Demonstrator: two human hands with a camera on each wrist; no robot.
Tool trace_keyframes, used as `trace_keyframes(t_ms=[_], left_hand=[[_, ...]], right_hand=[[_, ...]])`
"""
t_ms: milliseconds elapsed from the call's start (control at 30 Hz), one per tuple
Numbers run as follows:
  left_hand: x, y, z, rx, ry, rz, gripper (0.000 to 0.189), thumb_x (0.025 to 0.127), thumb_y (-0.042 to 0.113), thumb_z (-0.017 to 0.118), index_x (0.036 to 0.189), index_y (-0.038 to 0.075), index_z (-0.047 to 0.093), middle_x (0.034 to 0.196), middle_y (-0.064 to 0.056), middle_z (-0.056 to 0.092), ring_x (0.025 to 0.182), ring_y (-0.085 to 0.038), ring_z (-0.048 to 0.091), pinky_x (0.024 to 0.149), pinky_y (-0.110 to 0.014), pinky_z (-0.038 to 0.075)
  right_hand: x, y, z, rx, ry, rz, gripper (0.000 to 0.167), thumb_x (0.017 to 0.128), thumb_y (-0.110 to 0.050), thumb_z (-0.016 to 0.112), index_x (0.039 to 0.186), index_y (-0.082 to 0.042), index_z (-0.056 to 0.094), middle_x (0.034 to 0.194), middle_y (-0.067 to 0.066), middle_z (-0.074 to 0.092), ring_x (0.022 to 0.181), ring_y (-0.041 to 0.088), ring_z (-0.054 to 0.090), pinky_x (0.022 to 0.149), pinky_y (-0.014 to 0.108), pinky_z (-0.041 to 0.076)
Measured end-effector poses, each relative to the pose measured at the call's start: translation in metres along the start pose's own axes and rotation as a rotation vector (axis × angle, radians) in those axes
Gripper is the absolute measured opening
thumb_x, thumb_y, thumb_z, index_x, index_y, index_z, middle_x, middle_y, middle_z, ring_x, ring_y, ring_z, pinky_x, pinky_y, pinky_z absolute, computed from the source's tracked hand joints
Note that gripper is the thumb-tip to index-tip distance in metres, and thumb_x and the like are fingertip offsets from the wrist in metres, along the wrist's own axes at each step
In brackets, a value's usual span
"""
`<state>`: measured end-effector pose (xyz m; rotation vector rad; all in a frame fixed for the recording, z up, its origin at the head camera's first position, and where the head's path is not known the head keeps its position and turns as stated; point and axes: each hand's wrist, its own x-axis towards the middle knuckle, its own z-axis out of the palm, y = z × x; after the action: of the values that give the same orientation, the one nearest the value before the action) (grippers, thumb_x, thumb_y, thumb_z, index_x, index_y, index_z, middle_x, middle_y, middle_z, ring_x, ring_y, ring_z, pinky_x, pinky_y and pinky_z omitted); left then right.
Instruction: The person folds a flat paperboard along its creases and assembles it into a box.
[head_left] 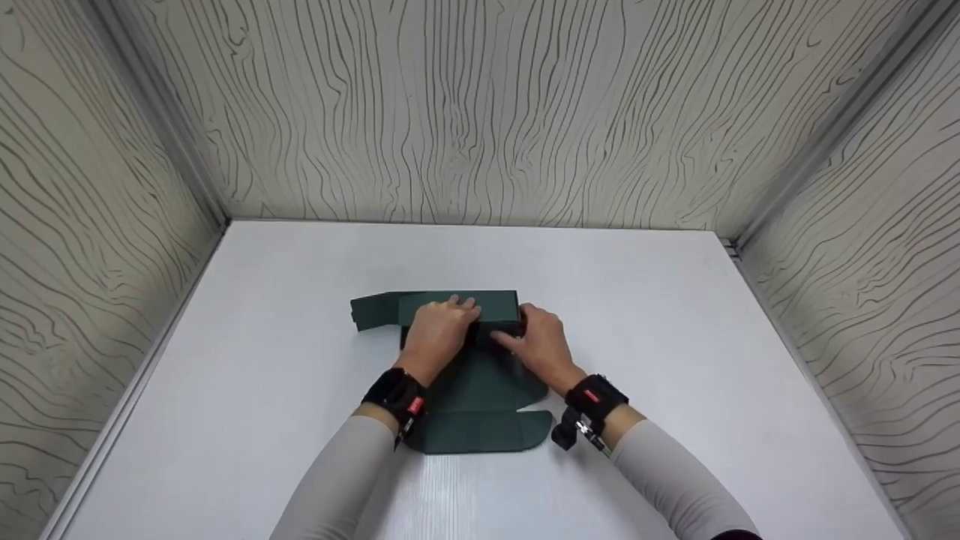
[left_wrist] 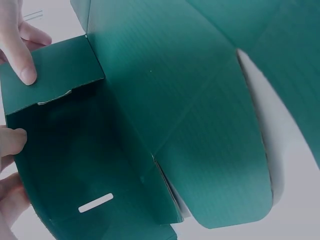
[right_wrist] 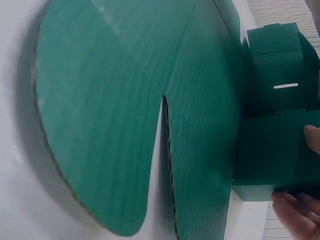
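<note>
A dark green cardboard box (head_left: 459, 304), partly folded, stands near the middle of the white table. My left hand (head_left: 439, 330) lies over its long wall, fingertips at that wall's edge; its fingers (left_wrist: 12, 142) show at the left of the left wrist view. At the box's right end, my right hand (head_left: 544, 345) pinches the folded end panel (right_wrist: 280, 150), thumb on its face and fingers on the outer side. The opposite end flap (head_left: 375, 311) stretches out to the left. Toward me lies the lid panel (head_left: 480, 382), with rounded side flaps (left_wrist: 220, 165).
The white table (head_left: 637, 300) surrounds the box. Pale wood-grain panels (head_left: 465, 112) rise at the back and on both sides. A narrow slot (left_wrist: 96, 202) is cut in the box's cardboard. Dark straps with small devices (head_left: 592, 405) are on both wrists.
</note>
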<state>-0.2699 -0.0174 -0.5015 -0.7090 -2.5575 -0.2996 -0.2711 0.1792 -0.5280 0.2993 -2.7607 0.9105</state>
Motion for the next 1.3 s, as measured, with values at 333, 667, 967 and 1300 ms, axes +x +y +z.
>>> trace_keyframes(t_ms=[333,667,967,1300], left_hand=[[-0.002,0.0,0.0,0.011,-0.002,-0.004,0.025,0.097,0.008,0.058,0.111,0.018,0.077,0.116,-0.003,0.074,0.104,-0.025,0.073,0.083,-0.04,0.06],[-0.002,0.0,0.002,0.038,0.017,0.02,0.025,0.097,0.008,0.058,0.107,0.019,0.078,0.113,-0.002,0.075,0.101,-0.023,0.074,0.079,-0.039,0.061],[-0.002,0.0,0.002,0.039,0.032,0.037,0.025,0.096,0.007,0.059,0.106,0.018,0.079,0.111,-0.003,0.076,0.1,-0.023,0.074,0.077,-0.039,0.061],[0.0,0.0,0.0,0.017,0.027,0.025,0.025,0.097,0.007,0.058,0.106,0.018,0.079,0.111,-0.003,0.075,0.1,-0.024,0.074,0.079,-0.039,0.061]], right_hand=[[0.0,0.0,0.002,-0.005,-0.003,-0.027,0.042,0.083,-0.037,0.08,0.107,-0.005,0.067,0.093,0.008,0.071,0.082,0.017,0.066,0.069,0.035,0.053],[0.005,0.001,0.009,-0.091,0.082,0.005,0.023,0.085,-0.019,0.077,0.096,-0.005,0.064,0.084,0.01,0.07,0.078,0.021,0.069,0.066,0.036,0.056],[0.01,0.001,0.013,-0.105,0.112,0.039,0.021,0.081,-0.016,0.077,0.093,-0.002,0.067,0.084,0.013,0.072,0.079,0.025,0.071,0.068,0.039,0.058],[0.013,0.0,0.016,-0.118,0.126,-0.002,0.013,0.082,-0.013,0.073,0.088,-0.003,0.069,0.079,0.013,0.071,0.077,0.028,0.071,0.068,0.041,0.058]])
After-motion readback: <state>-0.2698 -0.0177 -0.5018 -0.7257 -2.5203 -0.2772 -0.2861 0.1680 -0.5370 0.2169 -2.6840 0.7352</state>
